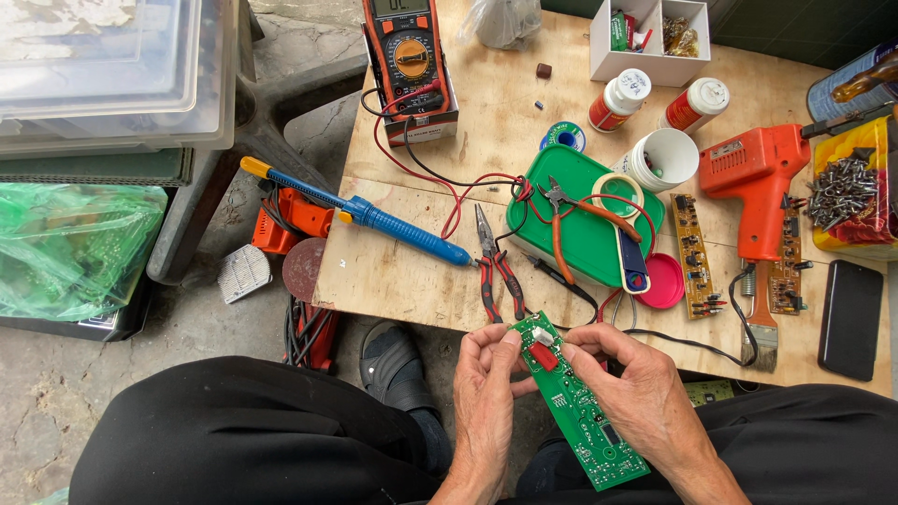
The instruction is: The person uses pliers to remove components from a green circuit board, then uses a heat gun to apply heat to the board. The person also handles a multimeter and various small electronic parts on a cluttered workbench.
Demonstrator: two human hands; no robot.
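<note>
Holding one long green circuit board (572, 402) between them, two hands work just below the near edge of the plywood table (412, 271), over the person's dark-trousered lap. The left hand (486, 393) has its fingers curled shut on the board's upper left edge, thumb close to a small red part (543, 355) mounted near the top; the right hand (636, 388) pinches the opposite edge, its fingers closed around it and covering part of the board's right side. On the table lie two pairs of pliers: one with red-and-black grips (496, 271) just above the hands, one with orange grips (561, 229) resting on a green box lid (580, 238). One blue solder sucker (374, 215) stretches off the left edge. One orange multimeter (409, 56) stands at the back, its red and black leads trailing toward the lid. Two white bottles (622, 98) lie near a white cup (666, 159). One orange soldering gun (758, 182), two brown circuit strips (694, 252), one brush (760, 323) and one black phone (849, 318) sit to the right.
</note>
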